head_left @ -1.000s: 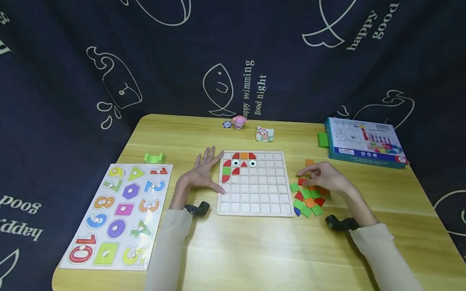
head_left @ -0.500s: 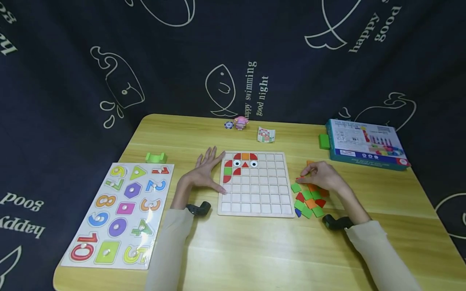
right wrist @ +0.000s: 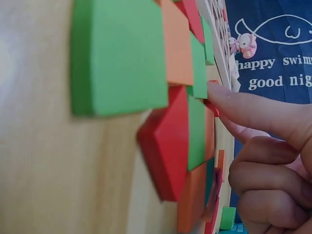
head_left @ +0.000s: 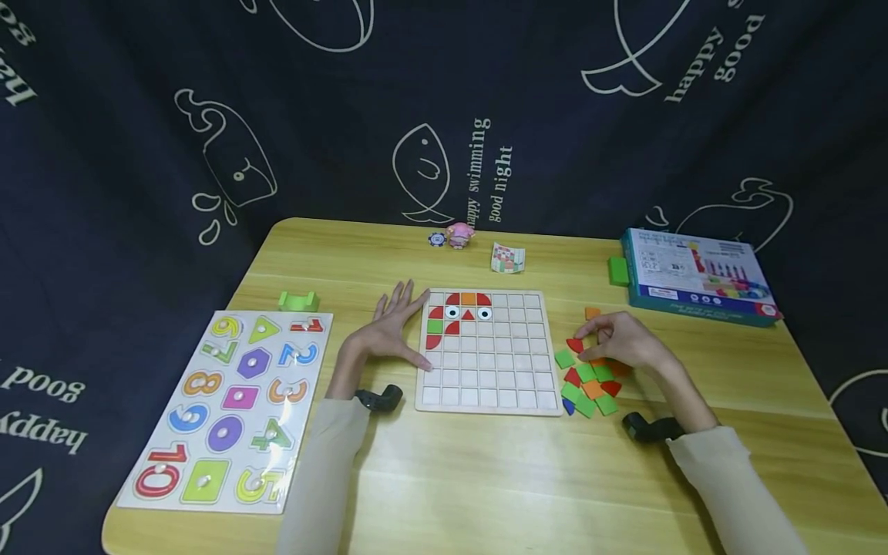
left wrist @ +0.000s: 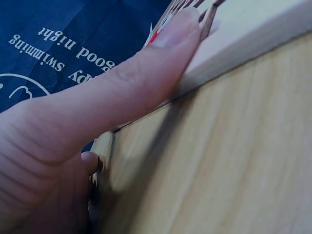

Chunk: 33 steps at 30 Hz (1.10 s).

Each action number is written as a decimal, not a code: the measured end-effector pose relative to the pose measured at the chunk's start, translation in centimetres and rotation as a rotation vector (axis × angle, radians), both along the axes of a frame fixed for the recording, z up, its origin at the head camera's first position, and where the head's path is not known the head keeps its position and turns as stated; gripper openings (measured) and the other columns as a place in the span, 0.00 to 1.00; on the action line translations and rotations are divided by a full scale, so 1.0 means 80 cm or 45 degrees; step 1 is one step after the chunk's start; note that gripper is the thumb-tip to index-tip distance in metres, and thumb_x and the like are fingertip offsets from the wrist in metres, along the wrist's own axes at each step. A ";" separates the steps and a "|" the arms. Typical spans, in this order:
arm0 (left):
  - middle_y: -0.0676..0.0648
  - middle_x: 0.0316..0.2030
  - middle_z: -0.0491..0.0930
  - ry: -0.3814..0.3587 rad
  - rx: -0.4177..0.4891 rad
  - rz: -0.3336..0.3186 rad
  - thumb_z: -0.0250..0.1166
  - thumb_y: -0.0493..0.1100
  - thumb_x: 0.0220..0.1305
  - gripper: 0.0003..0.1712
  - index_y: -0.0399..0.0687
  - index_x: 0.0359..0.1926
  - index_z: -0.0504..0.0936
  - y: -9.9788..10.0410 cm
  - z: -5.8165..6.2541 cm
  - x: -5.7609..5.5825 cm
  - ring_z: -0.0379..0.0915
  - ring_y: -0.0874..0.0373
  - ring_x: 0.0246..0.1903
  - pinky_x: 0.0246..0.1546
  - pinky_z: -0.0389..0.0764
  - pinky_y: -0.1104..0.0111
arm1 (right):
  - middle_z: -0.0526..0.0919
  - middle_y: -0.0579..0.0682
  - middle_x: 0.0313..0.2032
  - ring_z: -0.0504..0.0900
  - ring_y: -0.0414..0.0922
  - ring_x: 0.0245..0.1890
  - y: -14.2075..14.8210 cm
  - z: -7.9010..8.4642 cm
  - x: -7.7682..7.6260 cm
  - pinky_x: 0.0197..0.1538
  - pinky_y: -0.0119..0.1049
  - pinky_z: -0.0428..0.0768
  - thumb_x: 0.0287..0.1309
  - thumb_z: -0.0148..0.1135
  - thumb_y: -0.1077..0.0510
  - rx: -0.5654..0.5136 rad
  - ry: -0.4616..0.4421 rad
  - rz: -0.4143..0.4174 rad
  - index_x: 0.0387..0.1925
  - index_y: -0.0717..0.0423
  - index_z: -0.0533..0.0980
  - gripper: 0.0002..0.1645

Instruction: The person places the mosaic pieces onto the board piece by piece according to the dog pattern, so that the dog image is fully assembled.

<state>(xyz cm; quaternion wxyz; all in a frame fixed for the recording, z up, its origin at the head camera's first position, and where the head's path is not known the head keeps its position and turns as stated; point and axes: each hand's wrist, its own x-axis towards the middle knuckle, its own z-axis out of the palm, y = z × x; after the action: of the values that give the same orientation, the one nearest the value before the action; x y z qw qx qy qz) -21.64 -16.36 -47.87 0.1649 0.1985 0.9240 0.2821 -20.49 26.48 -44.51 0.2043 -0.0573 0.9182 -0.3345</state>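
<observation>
My left hand (head_left: 385,331) spreads along the left side of a white grid board (head_left: 479,378), thumb and index fingertip at its edge. In the left wrist view the thumb (left wrist: 112,92) lies against the board's rim. Red, orange and green pieces and two eye tiles (head_left: 452,312) fill some upper-left squares. To the board's right, my right hand (head_left: 620,339) pinches a red curved-edge piece (head_left: 574,345) between thumb and index finger, low over a pile of loose pieces (head_left: 585,405). Its other fingers curl inward in the right wrist view and cover part of the pile.
A number puzzle board (head_left: 225,412) lies at the left, with a green block (head_left: 298,301) behind it. At the back stand a pink figurine (head_left: 459,235), a poker chip (head_left: 436,239) and a small pattern card (head_left: 508,258). A game box (head_left: 701,276) and green block (head_left: 618,271) are back right.
My right hand's fingers have shifted around the red piece, which has turned and shows more between the fingertips. The left hand stays in place at the board.
</observation>
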 end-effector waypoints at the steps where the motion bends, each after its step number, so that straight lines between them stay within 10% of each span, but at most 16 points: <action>1: 0.44 0.76 0.21 -0.001 -0.004 0.003 0.80 0.67 0.29 0.79 0.62 0.77 0.37 0.000 0.000 0.000 0.13 0.49 0.75 0.75 0.22 0.49 | 0.60 0.44 0.16 0.61 0.42 0.18 0.000 0.000 0.000 0.23 0.33 0.58 0.45 0.75 0.55 -0.003 -0.003 -0.001 0.43 0.58 0.81 0.21; 19: 0.44 0.76 0.21 -0.007 0.004 0.010 0.80 0.67 0.28 0.80 0.62 0.77 0.37 -0.002 0.001 -0.001 0.12 0.49 0.75 0.75 0.21 0.49 | 0.60 0.44 0.16 0.60 0.41 0.16 -0.007 -0.002 0.003 0.19 0.34 0.58 0.54 0.70 0.52 -0.051 0.104 0.006 0.44 0.57 0.82 0.18; 33: 0.44 0.76 0.21 0.017 -0.004 -0.002 0.79 0.70 0.28 0.80 0.62 0.77 0.37 -0.001 -0.002 -0.001 0.13 0.49 0.75 0.75 0.22 0.49 | 0.60 0.43 0.12 0.57 0.41 0.16 -0.200 0.006 0.020 0.24 0.31 0.59 0.42 0.78 0.55 -0.265 0.038 -0.019 0.32 0.52 0.86 0.12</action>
<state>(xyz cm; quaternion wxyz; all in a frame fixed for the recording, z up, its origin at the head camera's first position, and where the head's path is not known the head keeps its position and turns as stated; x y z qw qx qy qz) -21.70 -16.41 -48.03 0.1594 0.2006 0.9255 0.2791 -18.90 10.47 -44.06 0.1810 -0.0763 0.8819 -0.4287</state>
